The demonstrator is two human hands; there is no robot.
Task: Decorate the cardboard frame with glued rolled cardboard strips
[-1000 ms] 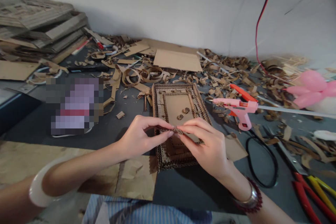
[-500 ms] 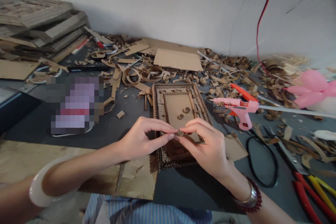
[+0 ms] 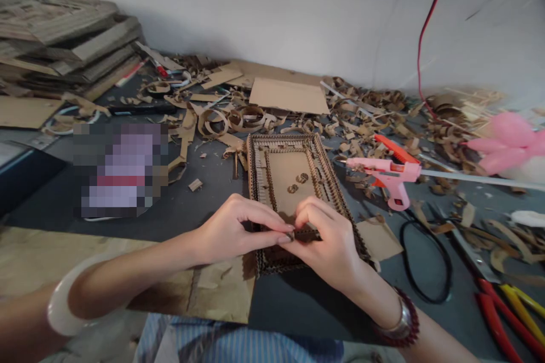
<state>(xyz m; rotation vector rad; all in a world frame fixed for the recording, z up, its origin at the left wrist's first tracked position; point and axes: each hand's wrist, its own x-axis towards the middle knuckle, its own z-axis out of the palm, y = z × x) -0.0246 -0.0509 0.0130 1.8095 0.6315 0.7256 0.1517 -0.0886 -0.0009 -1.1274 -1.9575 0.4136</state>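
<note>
Above the near half of the cardboard frame (image 3: pixel 252 181), the left hand (image 3: pixel 238 228) is pinching a small cardboard piece (image 3: pixel 290 235) between thumb and fingertips, while the right hand (image 3: pixel 330 243), its fingers curled nearly closed, is meeting that piece from the other side, though whether it is gripping too I cannot tell. Two small coils (image 3: pixel 302 178) are lying on the frame's inner panel, a pink glue gun (image 3: pixel 394 173) is resting to the frame's right, and loose cardboard curls (image 3: pixel 213 123) are lying scattered beyond it.
</note>
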